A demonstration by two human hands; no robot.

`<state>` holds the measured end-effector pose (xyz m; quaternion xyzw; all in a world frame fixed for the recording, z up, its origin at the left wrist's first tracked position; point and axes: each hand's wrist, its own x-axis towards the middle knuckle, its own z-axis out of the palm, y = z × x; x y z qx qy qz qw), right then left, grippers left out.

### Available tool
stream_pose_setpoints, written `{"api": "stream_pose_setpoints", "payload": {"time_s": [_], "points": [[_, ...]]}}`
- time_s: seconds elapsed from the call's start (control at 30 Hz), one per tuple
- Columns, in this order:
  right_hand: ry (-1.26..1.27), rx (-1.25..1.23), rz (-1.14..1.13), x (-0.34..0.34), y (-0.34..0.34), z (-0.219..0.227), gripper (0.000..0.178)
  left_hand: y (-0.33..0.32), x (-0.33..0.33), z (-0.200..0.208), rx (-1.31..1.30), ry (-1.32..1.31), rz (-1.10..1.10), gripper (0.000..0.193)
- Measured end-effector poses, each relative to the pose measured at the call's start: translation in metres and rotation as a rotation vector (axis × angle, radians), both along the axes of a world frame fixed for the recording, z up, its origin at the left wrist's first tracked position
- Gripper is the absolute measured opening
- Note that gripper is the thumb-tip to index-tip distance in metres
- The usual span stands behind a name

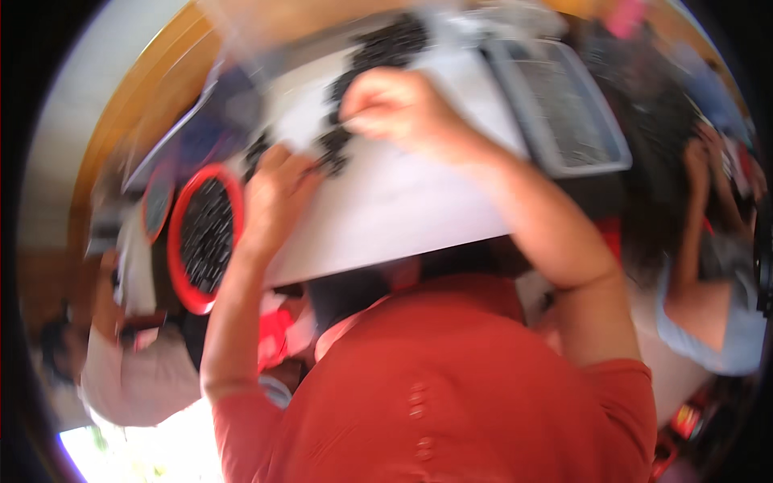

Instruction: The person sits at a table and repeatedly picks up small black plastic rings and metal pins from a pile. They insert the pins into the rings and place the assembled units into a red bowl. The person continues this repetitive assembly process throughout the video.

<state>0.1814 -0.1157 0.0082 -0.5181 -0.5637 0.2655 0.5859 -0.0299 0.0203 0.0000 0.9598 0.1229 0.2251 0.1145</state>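
Both hands work over a white tabletop (403, 205), and the picture is smeared by motion. My right hand (403, 109) is raised over the middle of it, thumb and fingers pinched together; whatever is between them is too blurred to make out. Beside it, a band of small black pieces (386, 47) runs from the far edge toward the middle. My left hand (280, 189) is lower and to the left, its fingers curled closed next to the near end of the black pieces. Anything in its grip is hidden.
A red-rimmed round tray (179, 266) full of small dark pieces stands left of my left forearm. At the right is a clear plastic bin (616, 157) with small greyish pieces. People sit at the left (145, 370) and right (708, 314). Clear plastic bags (515, 22) lie at the back.
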Motion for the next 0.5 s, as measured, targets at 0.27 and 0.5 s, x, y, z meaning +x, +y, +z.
{"api": "stream_pose_setpoints", "payload": {"time_s": [0.27, 0.5], "points": [[-0.170, 0.159, -0.187, -0.001, 0.001, 0.005, 0.012, -0.005, 0.018, 0.007, 0.303, 0.051, -0.107, 0.011], [-0.190, 0.171, -0.229, -0.004, 0.004, 0.004, 0.008, -0.011, 0.019, 0.012, 0.472, 0.116, -0.138, 0.009]]}}
